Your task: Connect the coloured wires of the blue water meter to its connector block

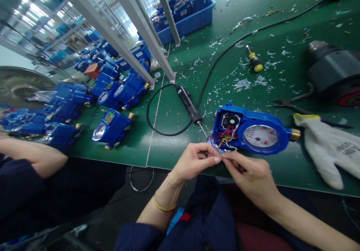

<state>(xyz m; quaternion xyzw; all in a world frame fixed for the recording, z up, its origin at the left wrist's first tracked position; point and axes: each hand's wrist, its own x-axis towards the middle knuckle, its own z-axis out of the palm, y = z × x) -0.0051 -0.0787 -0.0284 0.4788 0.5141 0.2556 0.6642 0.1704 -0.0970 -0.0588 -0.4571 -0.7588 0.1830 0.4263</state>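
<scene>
A blue water meter (pixel 247 129) lies on the green bench in front of me, its round dial face up and its square compartment uncovered. Out of that compartment spill thin coloured wires (pixel 228 135) toward the bench's near edge. My left hand (pixel 194 160) pinches thumb and forefinger together at the wire ends, just below the compartment. Closed in a pinch too, my right hand (pixel 249 170) meets the left fingertips there. The wire between them is mostly hidden by the fingers. The black electric screwdriver (pixel 189 104) lies beside the meter, its thin bit pointing at the compartment.
A yellow-black screwdriver (pixel 255 62), pliers (pixel 298 106), a heat gun (pixel 334 71) and a white glove (pixel 329 150) lie around the meter. Several blue meters (pixel 112 125) stand left, near a co-worker's arm (pixel 36 155). Metal posts (pixel 146 37) rise before a blue crate (pixel 194 22).
</scene>
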